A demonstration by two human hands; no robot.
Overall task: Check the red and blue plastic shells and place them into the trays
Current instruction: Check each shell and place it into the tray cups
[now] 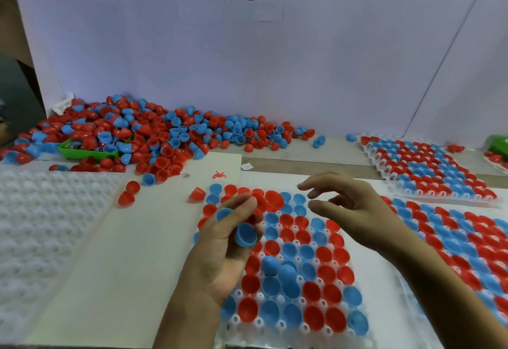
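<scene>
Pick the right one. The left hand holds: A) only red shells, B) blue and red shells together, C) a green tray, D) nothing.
B: the left hand has a blue shell in its grip and red shells at its fingertips.

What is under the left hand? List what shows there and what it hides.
Under the left hand, which grips blue shells, lies the white tray with red and blue shells. The pockets along the tray's left edge are covered, so their contents cannot be seen.
</scene>
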